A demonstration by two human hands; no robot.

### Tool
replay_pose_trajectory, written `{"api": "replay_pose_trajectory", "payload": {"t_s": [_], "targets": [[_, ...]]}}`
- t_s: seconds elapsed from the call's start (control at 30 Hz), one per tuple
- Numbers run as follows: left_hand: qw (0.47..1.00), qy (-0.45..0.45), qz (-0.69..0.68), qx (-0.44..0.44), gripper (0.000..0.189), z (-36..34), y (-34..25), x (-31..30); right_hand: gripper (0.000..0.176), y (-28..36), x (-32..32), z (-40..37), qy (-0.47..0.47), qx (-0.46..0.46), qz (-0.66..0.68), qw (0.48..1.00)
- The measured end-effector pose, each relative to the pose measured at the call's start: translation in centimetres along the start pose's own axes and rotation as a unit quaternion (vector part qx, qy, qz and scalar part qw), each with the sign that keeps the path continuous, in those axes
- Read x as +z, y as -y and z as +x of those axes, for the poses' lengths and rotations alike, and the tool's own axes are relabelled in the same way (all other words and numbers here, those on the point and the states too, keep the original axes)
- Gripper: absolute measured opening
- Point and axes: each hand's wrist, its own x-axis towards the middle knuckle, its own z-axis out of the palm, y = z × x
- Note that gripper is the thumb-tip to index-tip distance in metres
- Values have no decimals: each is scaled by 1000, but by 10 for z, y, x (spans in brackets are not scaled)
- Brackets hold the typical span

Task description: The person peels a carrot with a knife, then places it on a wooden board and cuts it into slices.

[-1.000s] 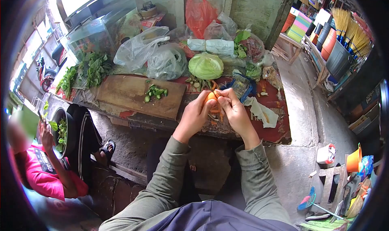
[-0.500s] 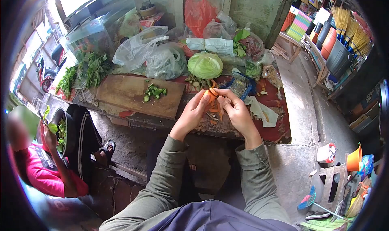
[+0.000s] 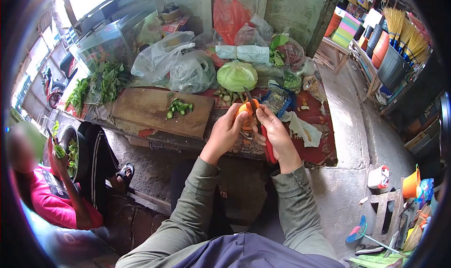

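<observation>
My left hand (image 3: pixel 222 135) is closed around an orange carrot (image 3: pixel 244 110) above the table's front edge. In my right hand (image 3: pixel 279 137) is a knife (image 3: pixel 269 151) with a red handle, its dark blade pointing away from me and lying against the carrot. A piece of carrot shows on the right side of the blade. Orange peelings lie under my hands, partly hidden by them. Just behind the knife tip sits a pale green cabbage (image 3: pixel 236 76). To the left, a wooden cutting board (image 3: pixel 146 109) bears chopped green vegetable pieces (image 3: pixel 178 108).
Clear plastic bags (image 3: pixel 191 71), a red bag (image 3: pixel 231 19) and leafy greens (image 3: pixel 112 81) crowd the table. A white cloth or paper (image 3: pixel 304 130) lies at right. On the left sits a person in a pink shirt (image 3: pixel 58 200) holding leaves and a dark bowl (image 3: pixel 81 150).
The knife now shows in my right hand, with its blade at the carrot; before, that hand's fingers were on the carrot. The seated person's leaves have shifted slightly.
</observation>
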Motion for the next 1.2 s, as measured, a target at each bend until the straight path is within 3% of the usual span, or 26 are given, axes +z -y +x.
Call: {"api": "replay_pose_trajectory", "payload": {"t_s": [0.13,0.23,0.3,0.37,0.43,0.5,0.57,0.63,0.77,0.93,0.97,1.0,1.03,1.1,1.2], "targets": [[999,13,32,-22,34,0,0,-2,35,3,1,-2,-12,20,44,999],[999,1,-23,-44,35,1,2,-5,36,7,-13,3,-38,-11,29,999],[998,0,-13,-55,37,2,7,-8,37,5,-20,5,-77,-17,-28,996],[999,-11,-14,-27,39,1,9,-6,39,-1,-28,4,-135,-123,-181,966],[999,-31,9,-41,41,2,5,-8,36,13,-29,-20,-167,-114,-179,963],[999,-38,23,-31,42,2,8,-8,35,13,-48,-50,-272,-284,-292,872],[998,-45,26,-33,41,2,11,-7,34,21,-77,-94,-400,-305,-399,767],[998,-43,44,-25,40,3,13,-6,34,27,-115,-138,-448,-292,-378,756],[991,-27,127,-16,40,0,28,2,36,25,-167,-219,-575,-157,-426,680],[988,-39,146,16,42,-3,20,11,38,-1,-253,-247,-604,-135,-497,609],[989,-42,143,27,42,-5,14,13,41,0,-267,-241,-589,-74,-505,627],[988,-44,150,20,42,-7,10,14,44,10,-274,-233,-552,62,-509,658],[987,-40,154,39,43,-7,14,14,48,-13,-314,-223,-509,46,-553,658],[985,-29,165,35,43,-13,9,12,68,-39,-362,-208,-490,212,-559,634],[988,-35,149,22,42,-36,-1,2,67,-80,-410,-225,-497,269,-523,638]]}}
